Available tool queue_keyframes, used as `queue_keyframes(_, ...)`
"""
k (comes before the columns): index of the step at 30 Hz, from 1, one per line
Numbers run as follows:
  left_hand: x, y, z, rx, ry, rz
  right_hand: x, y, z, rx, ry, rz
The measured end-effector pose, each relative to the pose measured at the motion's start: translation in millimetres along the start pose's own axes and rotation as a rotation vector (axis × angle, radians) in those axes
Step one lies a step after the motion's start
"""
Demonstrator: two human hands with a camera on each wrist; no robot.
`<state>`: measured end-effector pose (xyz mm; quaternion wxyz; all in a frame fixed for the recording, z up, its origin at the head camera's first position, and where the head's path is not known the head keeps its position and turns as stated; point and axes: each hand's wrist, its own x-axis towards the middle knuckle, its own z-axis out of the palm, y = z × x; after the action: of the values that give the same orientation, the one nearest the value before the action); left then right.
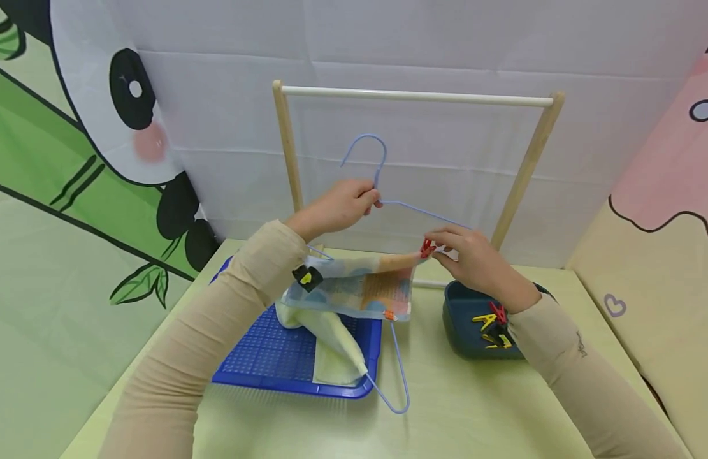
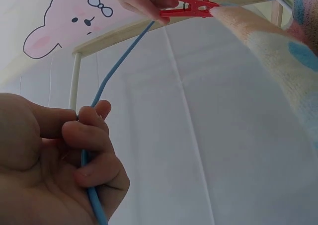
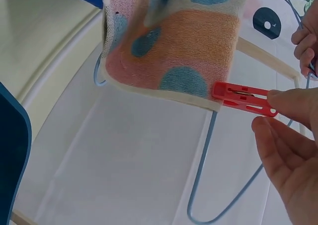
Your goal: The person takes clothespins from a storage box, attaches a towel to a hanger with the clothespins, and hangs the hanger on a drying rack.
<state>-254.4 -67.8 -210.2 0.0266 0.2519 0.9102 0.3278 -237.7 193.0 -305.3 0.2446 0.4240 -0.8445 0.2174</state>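
Observation:
My left hand [image 1: 354,201] grips a blue wire hanger [image 1: 425,210] just below its hook, fingers curled round the wire. A small towel [image 1: 354,293] with orange, pink and blue spots hangs at the hanger's lower bar. At the towel's right end my right hand [image 1: 474,258] pinches a red clothespin [image 3: 243,97] between thumb and fingers; the clothespin's tip sits on the towel's corner. A black and yellow clip [image 1: 308,278] is at the towel's left end. The hanger's right end loops down below the clothespin in the right wrist view.
Behind stands a wooden rack with a white bar [image 1: 417,95]. A blue basket tray [image 1: 267,357] bears a pale yellow cloth [image 1: 331,331] on another hanger [image 1: 402,382]. At right, a dark teal bin [image 1: 462,338] holds several red, yellow and black clips [image 1: 494,325].

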Motion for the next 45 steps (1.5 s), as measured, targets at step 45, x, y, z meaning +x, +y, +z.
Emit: queue_keyframes(45, -0.4, -18.6, 5.9, -0.085, 0.03, -0.073, -119.9, 56.7, 26.0, 0.168, -0.807, 0.419)
